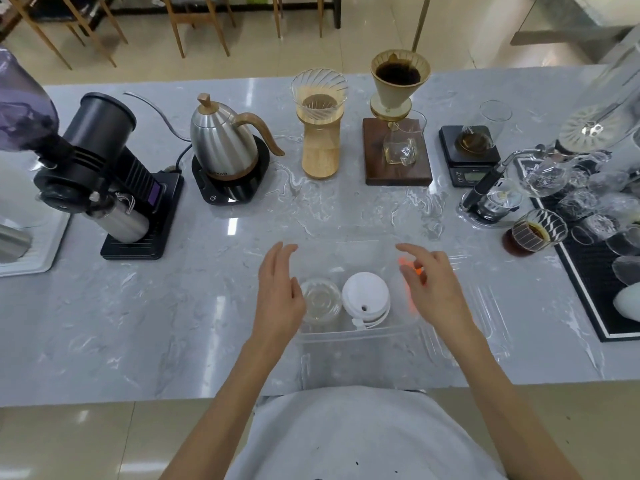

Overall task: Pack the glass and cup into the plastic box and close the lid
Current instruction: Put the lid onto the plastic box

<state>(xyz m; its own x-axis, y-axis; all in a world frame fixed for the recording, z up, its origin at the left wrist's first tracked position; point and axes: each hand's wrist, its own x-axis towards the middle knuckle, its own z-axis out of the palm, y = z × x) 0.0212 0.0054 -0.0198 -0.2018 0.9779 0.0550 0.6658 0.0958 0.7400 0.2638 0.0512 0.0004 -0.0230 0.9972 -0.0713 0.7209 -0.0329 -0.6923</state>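
On the grey marble bench (138, 323), the clear plastic box (346, 336) holds the glass (320, 299) and the white-lidded cup (366, 296) upright side by side, while the left hand (278, 296) and right hand (433, 289) hover at its sides, each grip spread apart and empty.

On the counter (138, 323) near its front edge: 1 plastic box (360, 336) holding 1 glass (320, 301) and 1 cup (365, 296), with 2 hands above it, left hand (278, 296) and right hand (431, 289). Along the back edge: 1 grinder (100, 174), 1 kettle (225, 140), 2 drippers (319, 98) (398, 79), 1 scale (471, 161).
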